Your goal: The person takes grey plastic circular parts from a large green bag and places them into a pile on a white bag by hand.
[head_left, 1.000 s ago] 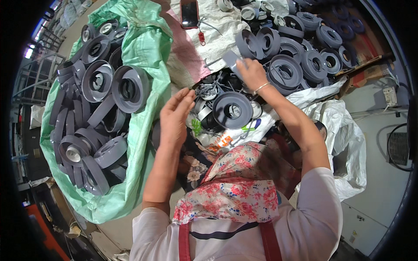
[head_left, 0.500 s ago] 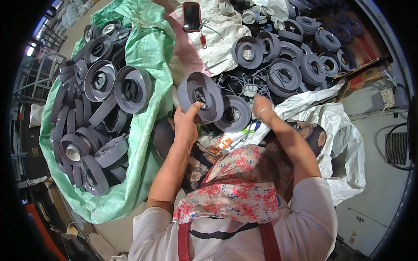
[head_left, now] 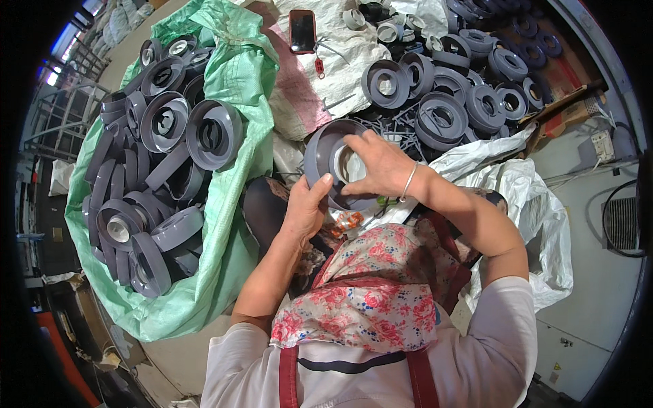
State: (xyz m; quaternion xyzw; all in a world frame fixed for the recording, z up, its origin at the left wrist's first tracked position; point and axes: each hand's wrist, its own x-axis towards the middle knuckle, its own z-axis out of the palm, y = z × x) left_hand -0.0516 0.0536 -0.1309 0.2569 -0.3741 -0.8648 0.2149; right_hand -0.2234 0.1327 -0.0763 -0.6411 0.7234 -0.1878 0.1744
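Observation:
Above my lap, my left hand (head_left: 307,209) grips a grey round plastic cup (head_left: 317,151) by its near-left rim, thumb over the edge. My right hand (head_left: 386,165) reaches into the cup from the right. Its thumb and fingers are curved around a smaller white ring (head_left: 351,167) at the cup's centre. Fingers cover part of the ring, so how it sits in the cup is hard to see. Just beyond the hands lies a heap of thin grey plastic sticks (head_left: 401,130).
On the left stands a green woven sack (head_left: 248,88) full of grey cups (head_left: 212,134). More grey ringed parts (head_left: 442,121) are piled at the far right. A phone (head_left: 302,30) lies on white sacking (head_left: 347,58) ahead. Crumpled white plastic (head_left: 520,197) lies to my right.
My right hand has come from the pile back to the cup, and a white ring is now in the cup. The cup has shifted slightly right and turned.

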